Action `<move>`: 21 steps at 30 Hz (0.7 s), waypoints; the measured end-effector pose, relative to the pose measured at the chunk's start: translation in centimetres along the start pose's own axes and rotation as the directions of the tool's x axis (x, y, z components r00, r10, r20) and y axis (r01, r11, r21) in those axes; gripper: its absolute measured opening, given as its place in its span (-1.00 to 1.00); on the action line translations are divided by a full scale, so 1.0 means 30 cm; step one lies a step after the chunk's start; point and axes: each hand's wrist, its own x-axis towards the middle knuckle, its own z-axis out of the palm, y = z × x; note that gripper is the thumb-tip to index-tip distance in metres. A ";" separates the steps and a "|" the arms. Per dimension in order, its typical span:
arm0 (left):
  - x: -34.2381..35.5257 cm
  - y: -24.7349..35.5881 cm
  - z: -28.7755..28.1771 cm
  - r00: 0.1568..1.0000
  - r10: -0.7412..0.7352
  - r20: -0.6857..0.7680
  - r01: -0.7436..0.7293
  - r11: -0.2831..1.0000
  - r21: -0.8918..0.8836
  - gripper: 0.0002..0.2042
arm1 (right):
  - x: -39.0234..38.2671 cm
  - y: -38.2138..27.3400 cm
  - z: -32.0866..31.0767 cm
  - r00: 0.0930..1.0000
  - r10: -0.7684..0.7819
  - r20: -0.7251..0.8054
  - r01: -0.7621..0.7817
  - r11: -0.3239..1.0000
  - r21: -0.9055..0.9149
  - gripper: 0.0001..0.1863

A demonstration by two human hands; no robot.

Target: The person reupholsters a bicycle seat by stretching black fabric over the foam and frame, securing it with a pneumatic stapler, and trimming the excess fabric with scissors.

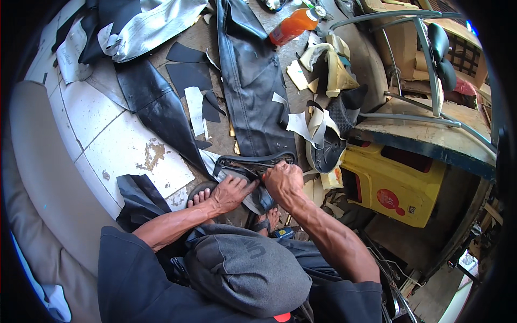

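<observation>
- Black curved frame (231,160) sits at the near end of a long black sheet (250,91), just past the person's feet (200,197).
- Right grip (284,180) is balled up at the frame's right end, can't tell what's inside it.
- Left grip (231,192) is pretty loose, fingers out over some dark material (263,199) near the frame.
- Orange bottle (295,26) up top, yellow box (390,180) off right.

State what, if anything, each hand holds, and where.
The right hand is closed at the near right side of the long, curved, black rimmed piece; what its grip holds is hidden. The left hand has fingers extended, no hold visible.
</observation>
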 end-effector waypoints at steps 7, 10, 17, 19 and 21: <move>0.025 0.070 0.026 0.996 -0.082 0.019 0.082 0.997 -0.001 -0.37 | 0.080 0.022 -0.056 0.988 -0.133 0.084 0.137 0.989 -0.050 -0.69; 0.051 0.070 0.046 0.996 -0.088 0.033 0.089 0.996 -0.015 -0.37 | 0.082 0.026 -0.068 0.984 -0.146 0.097 0.153 0.986 -0.068 -0.70; 0.030 0.014 0.009 0.994 0.040 -0.099 -0.045 0.998 -0.043 -0.40 | 0.075 0.012 -0.082 0.981 -0.108 0.164 0.115 0.993 -0.031 -0.70; 0.027 0.012 0.005 1.000 0.017 -0.009 -0.017 1.000 0.018 -0.39 | 0.078 0.028 -0.069 0.991 -0.109 0.079 0.113 0.993 -0.041 -0.69; 0.017 0.033 0.012 0.999 -0.022 -0.026 0.022 1.000 0.019 -0.37 | 0.090 0.022 -0.063 0.988 -0.116 0.104 0.120 0.993 -0.025 -0.69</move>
